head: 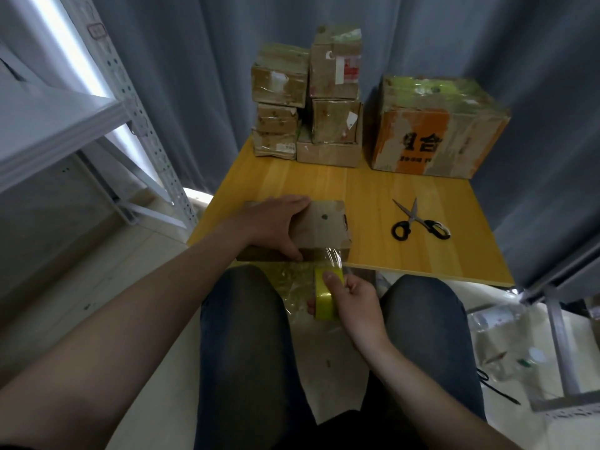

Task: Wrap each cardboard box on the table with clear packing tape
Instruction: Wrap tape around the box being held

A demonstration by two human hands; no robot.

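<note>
- The yellow wooden worktop [406,196] carries everything; the flat cardboard box [324,222] in hand sits at its near edge, just in front of the person's knees.
- A large cardboard box with orange print [438,125] stands well beyond the flat cardboard box and to its right, glossy with tape already.
- A stack of smaller boxes [308,102] stands well beyond the flat cardboard box, straight behind it, also shiny with film.
- The flat cardboard box looks light, stiff and a little worn at the corners. It would probably slide on the smooth wood if pulled by the tape, so it wants weight on its top, and to be turned by its short ends.
- The left hand [276,227] lies spread over the left part of the flat cardboard box's top, fingers fairly straight, thumb down against the near face, pinning it.
- The right hand [355,303] is below the flat cardboard box, under the worktop edge, with fingers and thumb wrapped round the tape roll [323,303].
- The tape roll is rigid and easy to grip, but the film is thin, sticky and likely to crease or cling to itself if it goes slack.
- Black-handled scissors [418,222] lie open to the right of the flat cardboard box, apart from it.
- A strip of clear tape [329,258] runs from the near face of the flat cardboard box down to the roll, wrinkled rather than taut.
</note>
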